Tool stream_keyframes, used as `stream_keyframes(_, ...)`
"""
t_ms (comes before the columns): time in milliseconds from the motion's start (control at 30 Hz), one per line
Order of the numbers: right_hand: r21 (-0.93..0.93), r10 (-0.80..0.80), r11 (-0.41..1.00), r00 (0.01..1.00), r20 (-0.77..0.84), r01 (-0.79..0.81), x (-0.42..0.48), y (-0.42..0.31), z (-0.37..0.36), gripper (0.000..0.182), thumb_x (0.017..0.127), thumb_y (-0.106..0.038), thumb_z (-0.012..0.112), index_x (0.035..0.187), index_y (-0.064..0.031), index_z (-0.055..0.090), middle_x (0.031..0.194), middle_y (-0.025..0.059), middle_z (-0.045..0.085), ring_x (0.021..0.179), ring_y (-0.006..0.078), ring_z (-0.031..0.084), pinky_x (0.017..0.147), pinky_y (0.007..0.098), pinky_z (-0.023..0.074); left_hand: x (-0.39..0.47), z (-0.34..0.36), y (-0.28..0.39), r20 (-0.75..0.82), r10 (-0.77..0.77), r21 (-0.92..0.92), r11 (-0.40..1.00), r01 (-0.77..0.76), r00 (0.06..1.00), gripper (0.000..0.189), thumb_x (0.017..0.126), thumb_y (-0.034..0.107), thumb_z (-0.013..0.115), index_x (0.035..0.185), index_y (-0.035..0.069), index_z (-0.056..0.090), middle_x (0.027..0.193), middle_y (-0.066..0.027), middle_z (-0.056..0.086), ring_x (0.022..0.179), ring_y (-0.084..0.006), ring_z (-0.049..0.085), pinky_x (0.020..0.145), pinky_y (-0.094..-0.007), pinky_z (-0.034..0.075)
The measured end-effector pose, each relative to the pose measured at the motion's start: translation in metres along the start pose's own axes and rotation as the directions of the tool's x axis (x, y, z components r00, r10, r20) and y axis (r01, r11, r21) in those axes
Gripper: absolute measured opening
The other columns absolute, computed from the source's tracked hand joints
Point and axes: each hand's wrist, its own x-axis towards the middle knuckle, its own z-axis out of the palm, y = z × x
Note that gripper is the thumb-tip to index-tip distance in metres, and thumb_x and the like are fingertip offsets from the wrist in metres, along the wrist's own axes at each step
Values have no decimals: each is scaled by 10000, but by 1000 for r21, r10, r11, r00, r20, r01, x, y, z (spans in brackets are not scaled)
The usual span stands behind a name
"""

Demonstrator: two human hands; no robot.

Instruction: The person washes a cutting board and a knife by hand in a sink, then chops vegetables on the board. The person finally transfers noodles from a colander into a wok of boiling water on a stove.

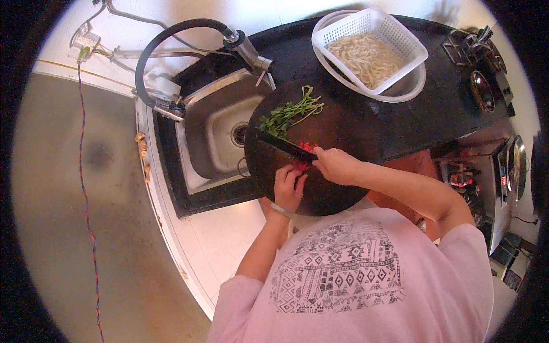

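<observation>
A round dark cutting board (pixel 339 115) lies on the black counter beside the sink. My right hand (pixel 334 165) grips the handle of a dark-bladed kitchen knife (pixel 285 145), whose blade points up and left across the board. Chopped red pieces, perhaps chili pepper (pixel 307 146), lie just beyond the blade. My left hand (pixel 289 186) has its fingertips on more red pieces (pixel 300 166) on the near side of the knife; how firmly they are held is hidden. Green leafy herb stalks (pixel 291 115) rest on the far left part of the board, past the blade.
A steel sink (pixel 206 128) with a black hose faucet (pixel 143 55) is at the left. Behind the board, a white perforated basket (pixel 411 43) of noodles sits on a round bowl (pixel 403 96). A metal rack (pixel 459 49) and a dark oval dish (pixel 482 91) stand at the right.
</observation>
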Motion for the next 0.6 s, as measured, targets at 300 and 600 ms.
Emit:
stream_keyframes(300, -191, -23, 980, 991, 130, 48, -25, -15, -17, 205, 785, -47, 497, 973, 34, 476, 823, 249, 634, 799, 405, 629, 690, 483, 502, -4, 5, -14, 107, 24, 36, 999, -28, 994, 184, 740, -19, 638, 909, 27, 581, 907, -161, 580, 868, -359, 548, 755, -408, 465)
stream_keyframes(600, -163, 7, 987, 998, 60, 3, -3, -14, 15, 182, 872, -131, 470, 972, 20, 458, 787, 250, 622, 778, 403, 617, 680, 495, 478, -5, 2, -17, 181, 3, 56, 998, -14, 983, 198, 761, -7, 610, 955, 20, 581, 942, -169, 591, 851, -390, 555, 751, -425, 472)
